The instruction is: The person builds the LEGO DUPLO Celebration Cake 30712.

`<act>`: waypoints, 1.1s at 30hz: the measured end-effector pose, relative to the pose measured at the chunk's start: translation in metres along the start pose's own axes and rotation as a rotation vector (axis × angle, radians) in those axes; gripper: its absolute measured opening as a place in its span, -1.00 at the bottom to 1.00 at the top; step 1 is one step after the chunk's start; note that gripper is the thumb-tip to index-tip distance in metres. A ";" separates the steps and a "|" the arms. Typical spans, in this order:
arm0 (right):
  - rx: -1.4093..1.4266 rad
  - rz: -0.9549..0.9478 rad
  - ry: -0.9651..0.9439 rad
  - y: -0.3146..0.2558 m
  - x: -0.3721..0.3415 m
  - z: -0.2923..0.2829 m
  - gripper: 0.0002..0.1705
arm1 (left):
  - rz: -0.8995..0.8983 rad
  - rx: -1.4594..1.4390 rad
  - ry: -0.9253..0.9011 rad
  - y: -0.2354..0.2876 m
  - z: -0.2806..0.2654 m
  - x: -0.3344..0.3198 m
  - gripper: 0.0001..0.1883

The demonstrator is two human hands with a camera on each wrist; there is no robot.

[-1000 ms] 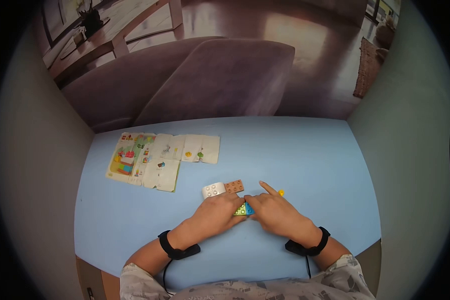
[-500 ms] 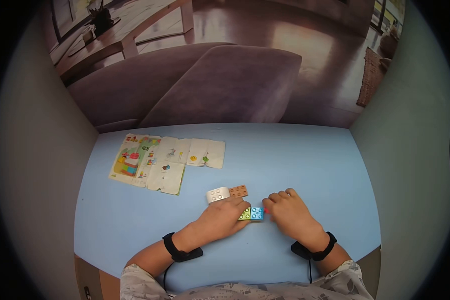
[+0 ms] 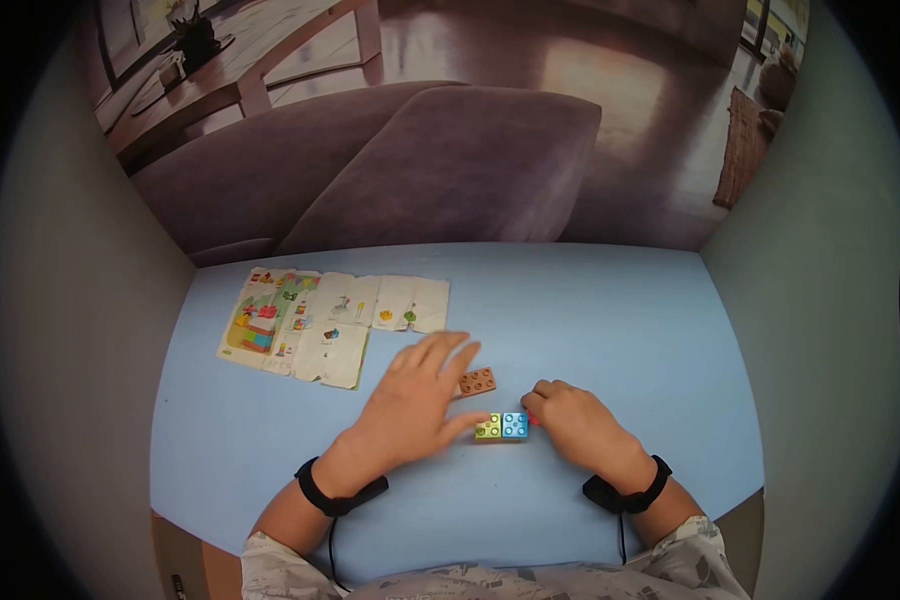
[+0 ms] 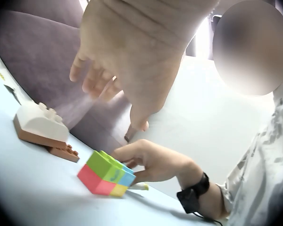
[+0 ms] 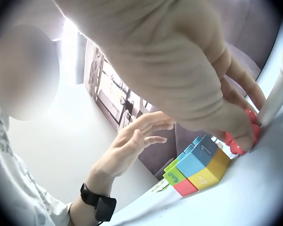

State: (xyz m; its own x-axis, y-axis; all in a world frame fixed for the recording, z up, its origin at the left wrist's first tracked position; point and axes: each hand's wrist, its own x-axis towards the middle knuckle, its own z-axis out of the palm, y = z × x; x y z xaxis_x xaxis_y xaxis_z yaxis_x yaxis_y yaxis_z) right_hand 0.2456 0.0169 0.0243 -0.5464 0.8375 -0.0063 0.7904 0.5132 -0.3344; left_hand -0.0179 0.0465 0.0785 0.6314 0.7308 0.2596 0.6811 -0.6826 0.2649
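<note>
- The stack (image 3: 500, 426), green and blue blocks over red and yellow ones, stands on the table (image 3: 610, 330) between the two hands, nearer the right.
- The right hand (image 3: 575, 425) pinches a lumpy red piece (image 5: 235, 147) between thumb and fingers, low over the table and just beside the stack's blue end; whether piece and stack touch, I cannot tell.
- The left hand (image 3: 410, 400) holds nothing: its fingers are spread and relaxed, in the air above the table and apart from the stack.
- The stack looks like hard plastic, so probably light, stiff and hard to break; its smooth sides may slip a little. The long flat sides, low across both layers, seem the best hold, as a pull on the top blocks alone could part them.
- The red piece is probably light and rigid too; its bumps should give the fingertips good purchase.
- A white candle (image 5: 276, 96) with a yellow tip is close by the right fingers and could be knocked.
- Beyond the stack are a brown brick (image 3: 478, 381) and a rounded white block (image 4: 40, 121) on a brown base.
- The creased leaflet (image 3: 335, 320) lies farther off to the left, out of the way.
</note>
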 end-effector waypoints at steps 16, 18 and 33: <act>0.086 0.039 -0.032 -0.001 0.000 -0.009 -0.73 | -0.190 0.061 -0.311 -0.029 0.025 -0.014 -0.57; 0.112 0.106 -0.041 -0.008 -0.002 -0.028 -0.75 | -0.195 0.065 -0.280 -0.026 0.024 -0.012 -0.61; 0.484 -0.002 0.195 -0.029 -0.018 -0.069 -0.78 | -0.066 -0.431 -0.001 0.027 -0.007 -0.009 -0.65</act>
State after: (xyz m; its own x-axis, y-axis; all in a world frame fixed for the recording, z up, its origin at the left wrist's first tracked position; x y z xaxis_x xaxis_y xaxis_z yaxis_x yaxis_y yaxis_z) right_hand 0.2512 0.0000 0.0992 -0.4493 0.8798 0.1551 0.5460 0.4079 -0.7318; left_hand -0.0078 0.0212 0.0901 0.5921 0.7728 0.2287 0.5028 -0.5760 0.6445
